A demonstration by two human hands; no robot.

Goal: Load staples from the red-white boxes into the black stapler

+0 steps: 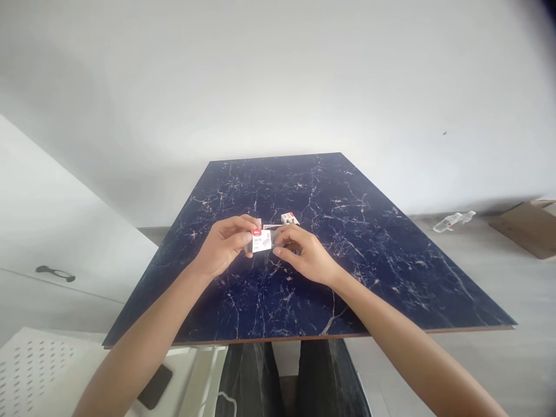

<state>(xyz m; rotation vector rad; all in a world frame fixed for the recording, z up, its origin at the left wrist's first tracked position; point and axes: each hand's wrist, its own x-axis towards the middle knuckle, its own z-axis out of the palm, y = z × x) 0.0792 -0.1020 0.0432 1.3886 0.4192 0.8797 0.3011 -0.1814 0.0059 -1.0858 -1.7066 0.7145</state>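
Note:
Over the blue table, my left hand (226,242) pinches the left end of a small white box with a red corner (262,241). My right hand (307,253) has its thumb and fingers closed at the box's right end, where a greyish, see-through strip shows. Whether that strip is wrapping or part of the box I cannot tell. Just beyond my right fingers, a second small white box with red and dark print (289,218) rests on the table. A flat item with a pale edge lies behind the held box, mostly hidden.
The dark blue marble-patterned table (278,313) stands close to a white wall. On the left are a white cabinet (52,243) and a dark phone-like object (155,386) on a pale surface. A clear plastic bottle (452,222) and a cardboard box (527,227) lie on the floor at right.

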